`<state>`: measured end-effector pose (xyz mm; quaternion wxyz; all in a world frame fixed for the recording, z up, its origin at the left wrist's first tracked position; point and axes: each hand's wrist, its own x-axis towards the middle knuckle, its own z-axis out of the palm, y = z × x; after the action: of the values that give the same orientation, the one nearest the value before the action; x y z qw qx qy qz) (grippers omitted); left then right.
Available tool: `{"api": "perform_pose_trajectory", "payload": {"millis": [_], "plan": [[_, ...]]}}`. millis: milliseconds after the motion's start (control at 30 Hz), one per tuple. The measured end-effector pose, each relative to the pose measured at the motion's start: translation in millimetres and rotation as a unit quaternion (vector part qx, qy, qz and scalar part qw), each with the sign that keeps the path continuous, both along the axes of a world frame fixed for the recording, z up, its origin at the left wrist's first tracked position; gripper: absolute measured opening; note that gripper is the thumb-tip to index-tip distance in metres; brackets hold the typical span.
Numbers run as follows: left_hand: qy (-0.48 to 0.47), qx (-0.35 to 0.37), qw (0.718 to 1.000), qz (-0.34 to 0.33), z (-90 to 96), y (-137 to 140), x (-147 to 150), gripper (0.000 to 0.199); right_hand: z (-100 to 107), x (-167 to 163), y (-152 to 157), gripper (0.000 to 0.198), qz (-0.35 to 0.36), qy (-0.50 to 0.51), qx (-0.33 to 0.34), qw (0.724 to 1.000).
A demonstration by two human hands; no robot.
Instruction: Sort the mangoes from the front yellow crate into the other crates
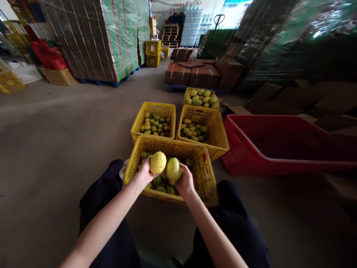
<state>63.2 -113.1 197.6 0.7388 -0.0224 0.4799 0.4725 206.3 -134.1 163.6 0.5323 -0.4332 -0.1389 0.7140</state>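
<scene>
My left hand (145, 173) is closed round a yellow lemon (157, 162), its fingers mostly hidden behind the fruit. A greener, yellowish lemon (173, 171) sits in my right hand (185, 182), gripped from its right side. The two fruits are held side by side, a small gap between them, above a yellow plastic crate (210, 182) between my knees. Green and yellowish fruit (161, 189) lies in the bottom of that crate, partly hidden by my hands.
Beyond the near crate stand a left crate (139, 115), a right crate (220, 130) and a far crate full of fruit (200, 97). A large red bin (248, 160) is at the right. Farther back are flattened cartons (205, 76) and a wrapped pallet stack (83, 41).
</scene>
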Motion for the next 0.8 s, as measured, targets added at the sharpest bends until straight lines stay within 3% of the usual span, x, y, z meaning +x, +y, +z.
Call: {"api": "perform_pose_trajectory", "payload": {"millis": [167,300,500,800], "plan": [[-0.016,0.032,0.999,0.008,10.7,-1,-6,0.030,5,-6,-3,0.021,-0.008,-0.002,-0.024,1.000],[-0.034,0.018,0.999,-0.008,5.3,-2,-9,0.039,11,-7,-5,0.028,0.013,0.003,-0.034,0.999],[-0.006,0.051,0.998,-0.031,7.3,-3,-6,0.036,16,-4,-5,0.024,0.028,-0.007,-0.044,0.999],[0.078,0.206,0.962,-0.164,26.5,-19,-4,0.046,20,9,2,0.029,-0.023,-0.003,-0.026,0.999]]}}
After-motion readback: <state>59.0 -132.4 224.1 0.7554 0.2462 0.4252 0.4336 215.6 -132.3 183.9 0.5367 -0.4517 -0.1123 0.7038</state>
